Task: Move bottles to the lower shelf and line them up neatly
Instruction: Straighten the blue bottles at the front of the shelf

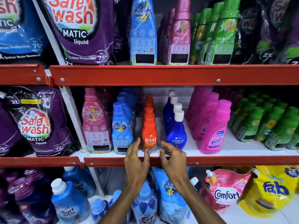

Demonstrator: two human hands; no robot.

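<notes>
— How many orange Revive bottles in that row?
— Five or six; the back ones blur together.
— The blue Ujala bottles?
— Four white caps.
— Pink Vanish bottles?
— Three clear, perhaps more behind.
— Hands?
— Two: left hand, right hand.

A large purple detergent pouch is seen at eleven o'clock, with a blue pouch beside it at ten o'clock, and dark pouches are stacked at two o'clock. A second purple pouch is stood at nine o'clock, just beside a white upright post, which is tilted in the wide view and is crossed by a red rail fixed with a screw. At four o'clock a pink softener pouch is leaned against a yellow pouch.
</notes>
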